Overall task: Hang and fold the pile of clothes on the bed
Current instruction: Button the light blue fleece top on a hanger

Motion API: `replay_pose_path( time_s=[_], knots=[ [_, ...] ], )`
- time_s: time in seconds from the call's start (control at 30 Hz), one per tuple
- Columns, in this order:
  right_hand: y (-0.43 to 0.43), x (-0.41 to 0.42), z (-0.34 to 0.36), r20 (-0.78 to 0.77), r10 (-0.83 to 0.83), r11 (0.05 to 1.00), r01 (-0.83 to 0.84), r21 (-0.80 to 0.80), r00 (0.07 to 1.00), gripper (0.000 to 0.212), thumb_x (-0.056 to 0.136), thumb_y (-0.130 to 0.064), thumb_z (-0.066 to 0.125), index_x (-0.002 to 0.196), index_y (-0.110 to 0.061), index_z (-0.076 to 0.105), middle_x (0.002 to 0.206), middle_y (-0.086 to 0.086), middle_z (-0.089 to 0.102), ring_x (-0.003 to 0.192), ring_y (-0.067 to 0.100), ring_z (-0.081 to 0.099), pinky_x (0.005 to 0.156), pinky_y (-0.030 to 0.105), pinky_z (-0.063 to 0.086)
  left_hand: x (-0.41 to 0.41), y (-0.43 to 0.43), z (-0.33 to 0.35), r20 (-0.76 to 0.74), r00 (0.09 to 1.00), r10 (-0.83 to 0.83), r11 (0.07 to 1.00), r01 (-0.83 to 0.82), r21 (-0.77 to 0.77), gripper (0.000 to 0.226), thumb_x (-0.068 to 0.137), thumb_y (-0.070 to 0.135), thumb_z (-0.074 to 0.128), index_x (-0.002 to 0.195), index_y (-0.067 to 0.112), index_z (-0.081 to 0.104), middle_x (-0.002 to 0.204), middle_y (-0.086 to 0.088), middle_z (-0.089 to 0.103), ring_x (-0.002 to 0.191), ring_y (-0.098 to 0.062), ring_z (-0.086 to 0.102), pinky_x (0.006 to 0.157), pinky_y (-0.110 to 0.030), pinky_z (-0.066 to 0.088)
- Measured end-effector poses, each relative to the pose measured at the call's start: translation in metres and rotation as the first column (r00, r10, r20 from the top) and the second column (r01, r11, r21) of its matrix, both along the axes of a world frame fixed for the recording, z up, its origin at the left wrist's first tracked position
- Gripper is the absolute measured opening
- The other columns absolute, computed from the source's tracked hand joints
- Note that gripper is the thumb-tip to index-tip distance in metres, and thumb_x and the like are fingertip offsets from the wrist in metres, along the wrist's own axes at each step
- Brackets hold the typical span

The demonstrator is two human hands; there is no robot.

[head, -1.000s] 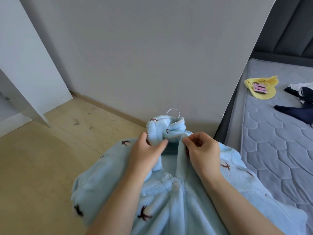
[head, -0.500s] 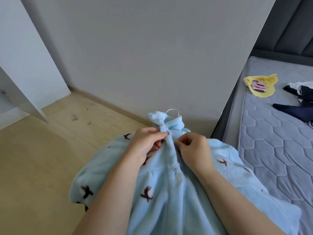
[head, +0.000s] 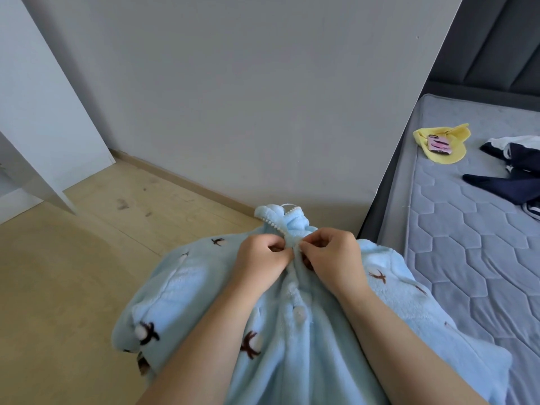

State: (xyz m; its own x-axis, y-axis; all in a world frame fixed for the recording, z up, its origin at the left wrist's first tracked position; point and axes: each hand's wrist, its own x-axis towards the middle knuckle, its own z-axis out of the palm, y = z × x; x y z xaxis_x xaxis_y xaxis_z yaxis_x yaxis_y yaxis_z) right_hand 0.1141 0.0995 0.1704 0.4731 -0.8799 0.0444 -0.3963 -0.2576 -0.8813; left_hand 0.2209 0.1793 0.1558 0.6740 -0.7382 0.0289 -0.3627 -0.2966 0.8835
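A fluffy light-blue pajama top (head: 187,290) with small brown bird prints lies spread in front of me, on a white hanger whose hook (head: 289,205) pokes out above the collar. My left hand (head: 261,260) and my right hand (head: 333,257) meet at the neckline, each pinching one edge of the front placket just below the pearl-trimmed collar. Two fabric buttons (head: 298,312) sit lower on the placket. On the grey mattress (head: 473,258) to the right lie a yellow garment (head: 447,154) and dark navy clothes (head: 514,171).
A grey wall panel (head: 248,97) stands straight ahead, close behind the collar. Wooden floor (head: 58,273) spreads to the left, with a white wardrobe door (head: 43,112) at the far left. A dark padded headboard (head: 502,45) rises behind the mattress.
Both hands closed the open neckline and drew together at the top of the placket. The top shifted slightly, and more of its left sleeve shows.
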Motion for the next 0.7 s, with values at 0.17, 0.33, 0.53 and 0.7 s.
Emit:
replay_pose_path(
  time_s=[0.17,0.33,0.53,0.7],
  knots=[
    [0.0062,0.0057,-0.004,-0.277,0.059,0.978,-0.111,-0.175,0.959,0.012,0.078,-0.009,0.058,0.071,-0.006,0.067,0.067,0.003,0.067,0.068,0.02,0.06,0.058,0.028,0.045,0.0018,0.0029,0.0035,-0.107,0.991,0.08,0.988,-0.093,-0.121,0.022,0.079,0.018,0.068,0.064,0.002,0.063,0.058,-0.018,0.05,0.057,-0.012,0.038,0.057,-0.027,0.031],
    [0.0042,0.0039,-0.0019,-0.13,0.003,0.996,-0.015,-0.091,0.991,0.014,0.078,-0.01,0.063,0.065,-0.014,0.067,0.061,-0.005,0.065,0.063,0.011,0.061,0.055,0.019,0.044,0.0,0.004,-0.0021,0.008,1.0,0.015,1.0,-0.015,-0.011,0.022,0.079,0.018,0.067,0.064,0.003,0.066,0.059,-0.017,0.057,0.055,-0.01,0.038,0.052,-0.025,0.031],
    [0.0007,0.0012,0.0002,-0.063,0.024,1.0,-0.023,0.011,0.998,0.02,0.076,-0.006,0.064,0.06,-0.018,0.066,0.056,-0.003,0.065,0.061,0.017,0.065,0.062,0.031,0.054,0.001,0.0004,-0.0046,-0.035,0.999,-0.005,1.0,0.006,0.016,0.017,0.078,0.017,0.066,0.071,0.001,0.068,0.067,-0.019,0.063,0.058,-0.011,0.043,0.057,-0.026,0.035],
    [0.0002,-0.0003,0.0009,-0.047,0.047,0.998,-0.046,0.036,0.998,0.023,0.077,-0.005,0.065,0.058,-0.019,0.066,0.052,-0.006,0.065,0.053,0.013,0.064,0.057,0.029,0.054,0.0052,-0.0003,-0.0027,-0.33,0.943,0.037,0.999,-0.04,-0.001,0.028,0.086,0.012,0.057,0.061,0.006,0.067,0.05,0.0,0.058,0.046,-0.009,0.051,0.047,-0.019,0.041]
  ],
)
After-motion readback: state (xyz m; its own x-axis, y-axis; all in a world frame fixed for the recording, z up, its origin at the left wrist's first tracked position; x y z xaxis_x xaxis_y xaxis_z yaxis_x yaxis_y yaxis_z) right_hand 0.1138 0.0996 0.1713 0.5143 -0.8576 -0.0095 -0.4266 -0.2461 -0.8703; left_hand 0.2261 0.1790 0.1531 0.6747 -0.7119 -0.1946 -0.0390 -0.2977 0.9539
